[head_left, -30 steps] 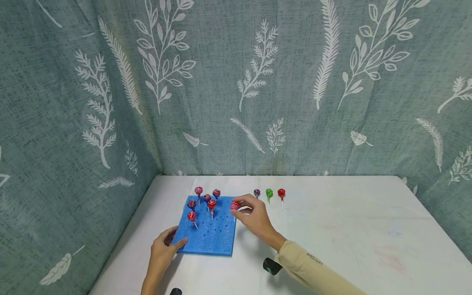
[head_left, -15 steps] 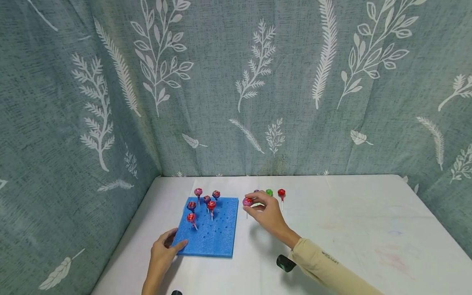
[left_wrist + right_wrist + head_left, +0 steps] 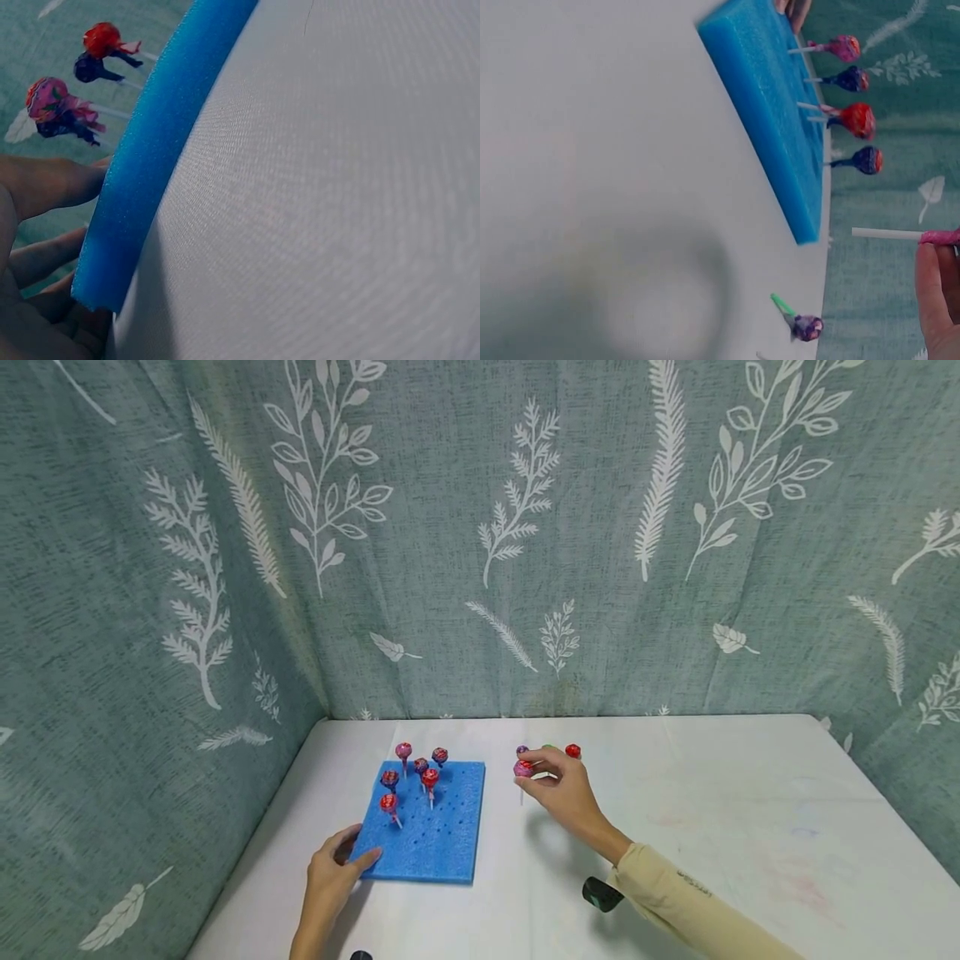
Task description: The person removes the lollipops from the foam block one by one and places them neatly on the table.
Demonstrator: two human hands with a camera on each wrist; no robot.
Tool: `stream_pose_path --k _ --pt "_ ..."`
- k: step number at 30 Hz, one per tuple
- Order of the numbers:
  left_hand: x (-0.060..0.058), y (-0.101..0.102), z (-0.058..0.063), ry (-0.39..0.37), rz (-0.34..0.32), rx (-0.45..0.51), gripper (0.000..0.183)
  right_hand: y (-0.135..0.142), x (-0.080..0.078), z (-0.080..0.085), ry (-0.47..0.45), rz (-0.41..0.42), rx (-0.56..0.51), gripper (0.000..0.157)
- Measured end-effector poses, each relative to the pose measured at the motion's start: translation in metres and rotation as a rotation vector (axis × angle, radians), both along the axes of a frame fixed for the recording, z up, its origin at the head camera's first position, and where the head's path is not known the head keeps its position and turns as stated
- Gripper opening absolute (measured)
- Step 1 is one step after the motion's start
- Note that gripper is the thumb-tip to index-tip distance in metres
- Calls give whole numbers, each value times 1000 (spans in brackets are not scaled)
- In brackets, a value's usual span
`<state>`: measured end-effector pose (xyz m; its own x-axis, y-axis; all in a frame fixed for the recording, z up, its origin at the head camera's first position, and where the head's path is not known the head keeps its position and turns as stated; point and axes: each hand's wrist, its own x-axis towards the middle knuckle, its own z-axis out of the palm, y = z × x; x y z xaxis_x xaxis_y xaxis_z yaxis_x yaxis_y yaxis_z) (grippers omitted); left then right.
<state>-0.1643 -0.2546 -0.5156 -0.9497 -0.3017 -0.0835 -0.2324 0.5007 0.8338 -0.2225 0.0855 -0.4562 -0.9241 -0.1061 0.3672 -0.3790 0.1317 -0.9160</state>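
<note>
The pink lollipop (image 3: 522, 769) is in the air above the surface (image 3: 690, 827), to the right of the blue foam board (image 3: 438, 852) and apart from it. By my judgement it is very light, with a hard, stiff head. Its shiny wrapper may be a little slippery, so the fingers need a small but sure pressure. The stick (image 3: 885, 233), which points down, is thin and could bend if pushed sideways. The round head, or the gathered wrapper just below it, seems the best place to take hold, because this leaves the stick free.

The right hand (image 3: 562, 787) has its grip closed around the head, between thumb and fingers (the right wrist view shows only part of this hand). The left hand (image 3: 330, 868) pinches the near left corner of the board, with the thumb on top. The foam looks light and somewhat soft, so without such a hold it would probably slide.

Six wrapped lollipops (image 3: 431, 779) stand in the far left part of the board, some of them tilted. Behind the right hand are a purple lollipop (image 3: 808, 328), a green lollipop, almost hidden, and a red lollipop (image 3: 573, 751). A green curtain (image 3: 450, 568) with white leaves hangs behind the surface.
</note>
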Motion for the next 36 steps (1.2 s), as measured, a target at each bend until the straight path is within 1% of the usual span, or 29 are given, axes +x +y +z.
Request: stream_pose_path --k 4,7,14,17,20,25,28,32,36 --pt "1 0 -1 -1 6 3 62 7 -2 0 -14 1 -6 30" --pt "1 0 -1 1 11 8 61 13 -3 4 -36 -3 -12 29" --pt "1 0 -1 5 5 5 60 26 9 27 -48 -23 7 27" --pt "1 0 0 8 7 0 60 32 8 28 -66 -36 1 27" --pt "1 0 0 22 8 -10 60 37 7 27 -83 -46 -20 27" --pt "1 0 0 42 -6 -28 60 47 2 25 -78 -65 -27 27" --pt "2 0 1 35 -9 -28 61 55 -6 15 -87 -82 -26 28" --pt "2 1 0 30 3 -30 60 68 -18 -1 -114 -117 -5 30" --pt "2 2 -1 30 14 -30 60 78 -26 -8 -136 -148 26 32"
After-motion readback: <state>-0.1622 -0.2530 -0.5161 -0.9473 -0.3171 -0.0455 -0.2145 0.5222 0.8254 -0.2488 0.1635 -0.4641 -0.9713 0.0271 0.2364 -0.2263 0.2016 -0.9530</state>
